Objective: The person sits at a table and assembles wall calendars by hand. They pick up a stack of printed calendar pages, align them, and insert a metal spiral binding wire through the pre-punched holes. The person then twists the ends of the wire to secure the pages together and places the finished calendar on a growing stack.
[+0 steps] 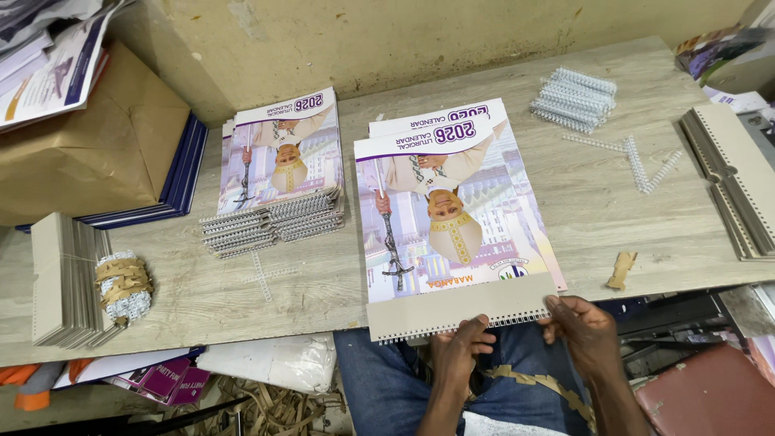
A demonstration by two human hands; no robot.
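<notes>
Two hands pinch the near, punched edge of the wall calendar, which lies on the bench straight ahead, its long axis running away from the person: left hand at mid-edge, right hand at the right corner, both touching it. To its left sits a stack of bound calendars with purple header strips, farther left a brown paper parcel; white wire binding combs lie at the far right.

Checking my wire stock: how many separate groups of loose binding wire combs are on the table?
4: a pile at the back right, a few loose combs just in front of it, one comb near the finished stack, and a taped bundle at the left. More may be hidden.
</notes>
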